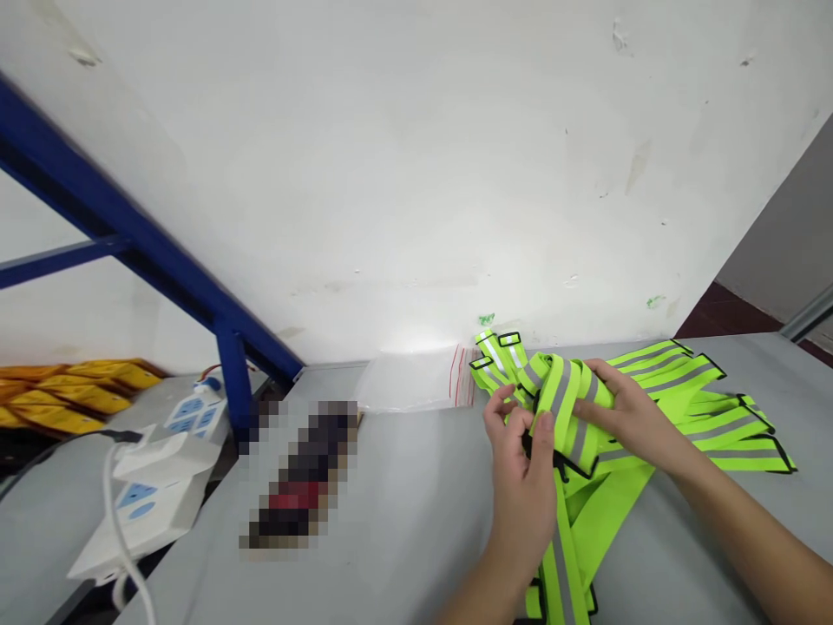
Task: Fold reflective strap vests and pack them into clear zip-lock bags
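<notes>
Both my hands grip a bunched neon-yellow reflective strap [560, 395] with grey stripes and black edging. My left hand [526, 460] pinches its near left side between thumb and fingers. On its right side my right hand [628, 412] is closed round the folds, and the strap hides some of the fingertips. Beneath and to the right lie several more reflective straps [709, 425], fanned out on the grey table [403, 521]. Other strap ends [495, 351] stick out at the back, and some hang toward the front edge.
Clear plastic zip bags [409, 379] with red lines lie against the white wall [416, 174]. A pixelated dark object [305, 477] rests left of centre. Beyond the blue metal frame [149, 234] are white power strips [162, 486] with cables and yellow folded items [78, 391].
</notes>
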`<state>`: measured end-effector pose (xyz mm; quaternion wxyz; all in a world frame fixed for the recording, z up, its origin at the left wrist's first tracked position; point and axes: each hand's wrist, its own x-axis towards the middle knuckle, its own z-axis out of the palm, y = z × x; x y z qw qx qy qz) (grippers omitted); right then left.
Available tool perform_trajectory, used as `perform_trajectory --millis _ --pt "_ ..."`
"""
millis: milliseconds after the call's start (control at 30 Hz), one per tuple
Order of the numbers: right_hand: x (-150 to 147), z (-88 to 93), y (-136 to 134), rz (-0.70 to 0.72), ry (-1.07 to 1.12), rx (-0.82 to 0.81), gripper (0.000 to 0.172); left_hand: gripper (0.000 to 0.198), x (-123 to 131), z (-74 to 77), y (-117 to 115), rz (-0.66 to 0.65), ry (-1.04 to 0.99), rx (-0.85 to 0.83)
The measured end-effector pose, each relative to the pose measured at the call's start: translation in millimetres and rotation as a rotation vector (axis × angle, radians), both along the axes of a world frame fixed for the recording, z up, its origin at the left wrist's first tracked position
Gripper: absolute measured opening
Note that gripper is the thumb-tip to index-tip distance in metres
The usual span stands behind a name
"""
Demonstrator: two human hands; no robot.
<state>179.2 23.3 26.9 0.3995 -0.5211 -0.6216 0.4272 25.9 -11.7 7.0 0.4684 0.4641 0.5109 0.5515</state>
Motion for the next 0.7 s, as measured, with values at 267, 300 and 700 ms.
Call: perform_trajectory --millis 267,300,700 --pt "5 -3.6 0 -0.009 0.173 -0.171 0.057 0.041 2 -12.7 2 -0.069 -0.261 -0.116" --pt "6 -4.9 1 -0.014 0.178 -0.183 0.058 0.041 3 -13.0 2 -0.070 -0.293 -0.125" --pt "5 2.2 3 0.125 -0.140 0.037 0.035 0.033 -3 -5.0 14 -0.405 -0.814 -0.471"
